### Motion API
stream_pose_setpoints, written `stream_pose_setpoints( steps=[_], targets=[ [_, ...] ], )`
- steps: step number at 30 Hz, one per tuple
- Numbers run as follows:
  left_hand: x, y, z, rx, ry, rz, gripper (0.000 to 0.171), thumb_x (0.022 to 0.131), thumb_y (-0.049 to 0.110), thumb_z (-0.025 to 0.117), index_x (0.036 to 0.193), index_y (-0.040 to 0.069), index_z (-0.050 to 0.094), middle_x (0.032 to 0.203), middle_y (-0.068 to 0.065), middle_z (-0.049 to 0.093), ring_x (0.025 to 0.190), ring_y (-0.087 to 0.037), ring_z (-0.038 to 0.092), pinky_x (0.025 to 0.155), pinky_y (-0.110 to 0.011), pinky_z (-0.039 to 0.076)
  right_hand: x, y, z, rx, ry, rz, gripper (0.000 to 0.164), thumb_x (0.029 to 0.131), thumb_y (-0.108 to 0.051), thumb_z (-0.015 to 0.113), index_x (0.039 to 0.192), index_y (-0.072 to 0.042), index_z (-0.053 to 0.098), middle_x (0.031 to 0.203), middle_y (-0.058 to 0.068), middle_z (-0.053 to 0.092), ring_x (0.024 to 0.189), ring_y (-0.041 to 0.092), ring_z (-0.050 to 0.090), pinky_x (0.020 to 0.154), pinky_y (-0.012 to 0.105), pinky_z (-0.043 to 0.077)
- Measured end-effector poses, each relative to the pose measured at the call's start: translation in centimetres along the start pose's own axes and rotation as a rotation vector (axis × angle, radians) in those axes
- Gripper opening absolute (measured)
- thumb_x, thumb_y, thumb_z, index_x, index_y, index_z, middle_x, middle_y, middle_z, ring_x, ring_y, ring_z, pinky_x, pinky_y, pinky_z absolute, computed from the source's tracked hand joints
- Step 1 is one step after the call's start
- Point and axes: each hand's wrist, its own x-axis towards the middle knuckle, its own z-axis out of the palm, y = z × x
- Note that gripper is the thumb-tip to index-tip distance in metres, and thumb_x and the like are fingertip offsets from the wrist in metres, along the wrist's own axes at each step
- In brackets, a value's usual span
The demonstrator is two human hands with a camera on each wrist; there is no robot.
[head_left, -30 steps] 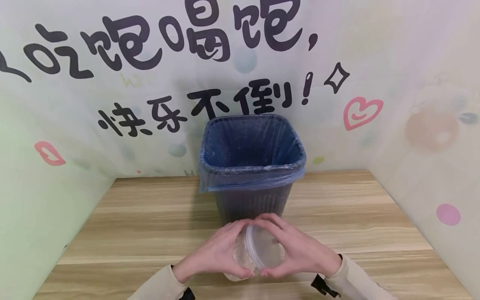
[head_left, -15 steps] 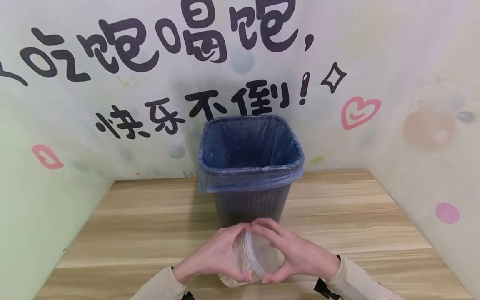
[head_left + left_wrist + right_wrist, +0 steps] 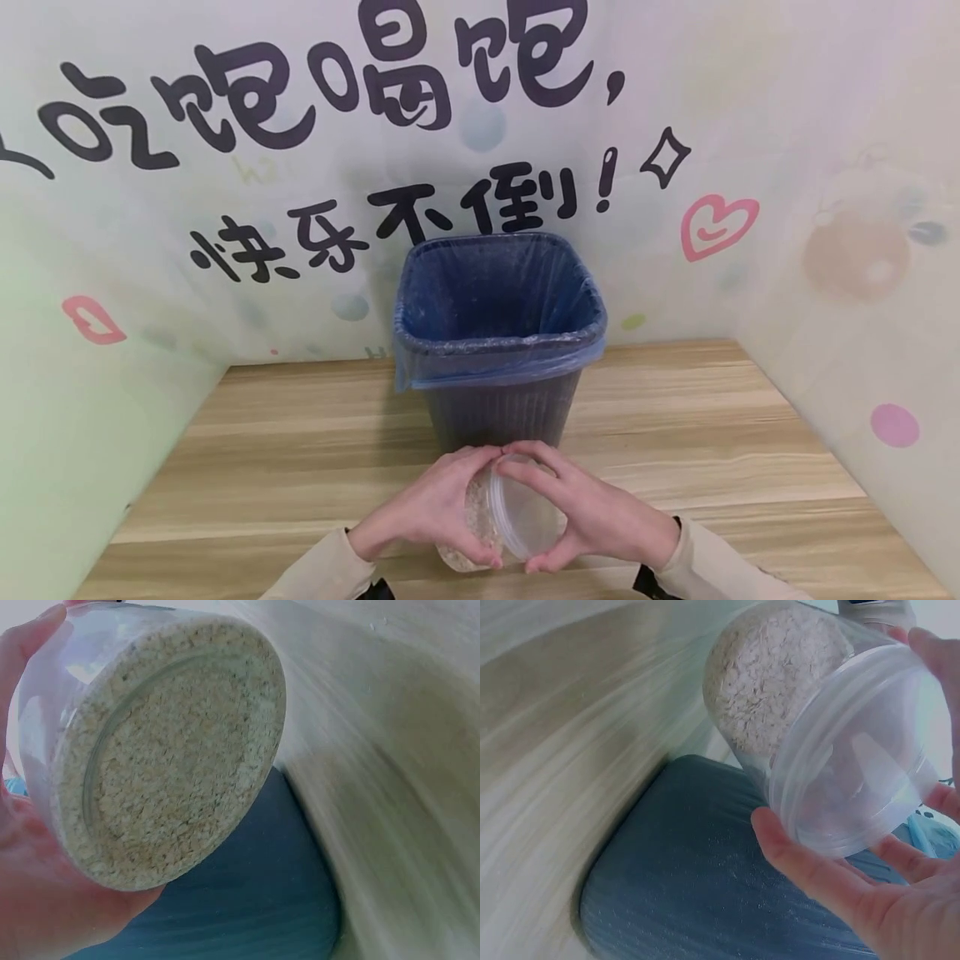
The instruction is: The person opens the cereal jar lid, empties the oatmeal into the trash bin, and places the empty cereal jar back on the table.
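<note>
A clear plastic jar (image 3: 480,510) of pale flakes that look like rolled oats is held on its side in front of the bin. My left hand (image 3: 435,504) grips the jar body, thumb below and fingers over the top. The flakes cover the jar's base (image 3: 172,750) in the left wrist view. My right hand (image 3: 607,512) holds the rim of the translucent lid (image 3: 862,757), which sits on the jar's mouth end. Both hands' fingertips meet above the jar in the head view. Flakes lie toward the base, with bare space near the lid.
A dark bin (image 3: 502,408) lined with a blue bag (image 3: 510,358) stands just beyond the hands, its mouth uncovered. It rests on a wood-grain table (image 3: 300,442). Printed walls (image 3: 337,317) rise behind and on both sides.
Both hands and the jar have dropped slightly in the head view, and the head view has shifted a little. My right fingers have shifted slightly on the lid, which stays on the jar.
</note>
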Motion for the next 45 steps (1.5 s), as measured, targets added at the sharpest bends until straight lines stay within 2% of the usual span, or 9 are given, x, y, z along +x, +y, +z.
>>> stream_pose_setpoints(
  steps=[7, 12, 16, 20, 26, 29, 33, 39, 45],
  targets=[
    [0.2, 0.5, -0.2, 0.023, -0.016, -0.012, 0.099, 0.058, 0.044, 0.090, 0.138, 0.006, 0.045, 0.127, -0.001, 0.056, 0.114, -0.014, 0.051, 0.096, -0.033, 0.044, -0.2, 0.0, -0.3, 0.081, 0.054, 0.010, 0.094, 0.064, -0.032, 0.089, 0.142, -0.009, 0.041, 0.139, 0.011, 0.040, 0.125, 0.021, 0.044, 0.098, 0.032, 0.043],
    [-0.2, 0.5, -0.4, -0.002, -0.029, -0.020, 0.103, 0.053, 0.042, 0.093, 0.137, 0.011, 0.041, 0.125, 0.001, 0.055, 0.111, -0.011, 0.053, 0.094, -0.030, 0.045, -0.3, -0.3, -1.1, 0.072, 0.066, 0.014, 0.092, 0.064, -0.034, 0.088, 0.141, -0.011, 0.042, 0.140, 0.010, 0.039, 0.126, 0.023, 0.043, 0.097, 0.033, 0.044],
    [-0.5, 0.1, -0.5, -0.019, -0.035, 0.005, 0.103, 0.053, 0.041, 0.093, 0.137, 0.013, 0.040, 0.124, 0.002, 0.055, 0.109, -0.010, 0.054, 0.092, -0.027, 0.046, -0.2, -0.4, -1.3, 0.071, 0.060, 0.009, 0.093, 0.064, -0.034, 0.089, 0.141, -0.011, 0.042, 0.142, 0.009, 0.038, 0.126, 0.024, 0.043, 0.097, 0.035, 0.045],
    [-0.8, -0.4, -0.3, -0.016, -0.023, 0.037, 0.100, 0.056, 0.042, 0.091, 0.137, 0.009, 0.042, 0.123, 0.000, 0.056, 0.108, -0.010, 0.053, 0.091, -0.027, 0.046, -0.2, -0.5, -1.1, 0.067, 0.043, -0.014, 0.094, 0.063, -0.031, 0.089, 0.141, -0.009, 0.041, 0.141, 0.013, 0.038, 0.125, 0.025, 0.044, 0.096, 0.036, 0.046],
    [-1.1, -1.2, -0.2, 0.011, -0.030, 0.117, 0.102, 0.057, 0.043, 0.090, 0.138, 0.004, 0.041, 0.124, -0.004, 0.057, 0.108, -0.012, 0.053, 0.090, -0.026, 0.046, -0.2, -0.8, -0.5, 0.024, 0.002, -0.072, 0.092, 0.067, -0.031, 0.088, 0.140, -0.007, 0.039, 0.141, 0.018, 0.033, 0.126, 0.028, 0.043, 0.094, 0.036, 0.047],
    [-1.0, -1.5, -0.4, -0.043, -0.074, 0.156, 0.100, 0.059, 0.038, 0.091, 0.140, 0.008, 0.040, 0.124, -0.001, 0.057, 0.108, -0.010, 0.054, 0.089, -0.025, 0.047, -0.1, -1.0, -0.5, -0.042, -0.011, -0.124, 0.093, 0.064, -0.034, 0.089, 0.139, -0.009, 0.041, 0.141, 0.018, 0.032, 0.126, 0.029, 0.042, 0.094, 0.036, 0.047],
    [-1.0, -1.8, -0.7, -0.135, -0.151, 0.188, 0.095, 0.061, 0.032, 0.091, 0.139, 0.014, 0.039, 0.124, 0.003, 0.057, 0.106, -0.006, 0.054, 0.088, -0.022, 0.047, 0.1, -1.1, -0.6, -0.127, -0.037, -0.242, 0.090, 0.064, -0.039, 0.087, 0.138, -0.012, 0.044, 0.141, 0.020, 0.032, 0.128, 0.031, 0.037, 0.098, 0.037, 0.044],
    [-1.0, -1.9, -1.0, -0.160, -0.195, 0.246, 0.094, 0.060, 0.030, 0.092, 0.136, 0.012, 0.040, 0.121, 0.001, 0.058, 0.105, -0.005, 0.055, 0.089, -0.021, 0.047, 0.8, -0.9, -0.6, -0.196, -0.057, -0.394, 0.079, 0.063, -0.038, 0.085, 0.131, -0.017, 0.051, 0.142, 0.020, 0.036, 0.130, 0.035, 0.036, 0.103, 0.034, 0.039],
    [-0.9, -2.0, -1.1, -0.188, -0.277, 0.252, 0.098, 0.060, 0.026, 0.093, 0.139, 0.011, 0.039, 0.127, 0.003, 0.057, 0.109, -0.003, 0.053, 0.092, -0.022, 0.045, 1.1, -0.9, -0.4, -0.371, -0.055, -0.539, 0.067, 0.063, -0.038, 0.080, 0.124, -0.025, 0.055, 0.137, 0.021, 0.042, 0.125, 0.040, 0.042, 0.103, 0.039, 0.039]
  ],
)
